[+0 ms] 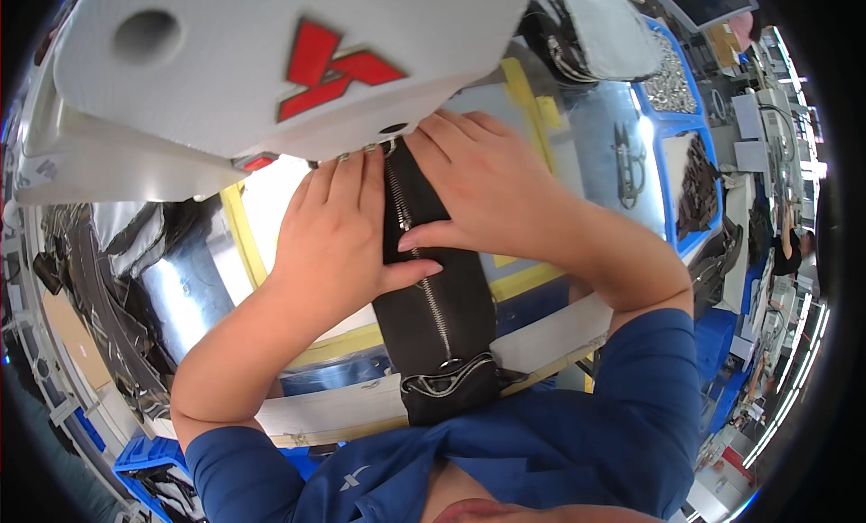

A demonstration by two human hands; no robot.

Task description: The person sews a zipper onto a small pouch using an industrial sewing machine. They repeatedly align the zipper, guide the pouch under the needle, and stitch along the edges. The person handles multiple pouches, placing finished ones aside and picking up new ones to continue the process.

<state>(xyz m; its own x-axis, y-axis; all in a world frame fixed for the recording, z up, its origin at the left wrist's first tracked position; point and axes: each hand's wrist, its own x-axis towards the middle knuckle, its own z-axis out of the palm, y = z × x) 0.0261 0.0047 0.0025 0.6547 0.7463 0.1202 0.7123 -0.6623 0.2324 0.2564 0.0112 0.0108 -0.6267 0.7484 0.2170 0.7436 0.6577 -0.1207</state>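
Pressing left hand [334, 227] and right hand [494, 187] flat, unclenched, onto black zippered strip [458, 299] running between both and back past wrists; apparently guiding toward white machine head [212, 76] just beyond. Next, probably calls for straight, even feeding.

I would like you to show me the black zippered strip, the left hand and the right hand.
Black zippered strip [461, 293], head view: its black fabric near the middle.
Left hand [336, 227], head view: back of the hand.
Right hand [496, 187], head view: back of the hand.
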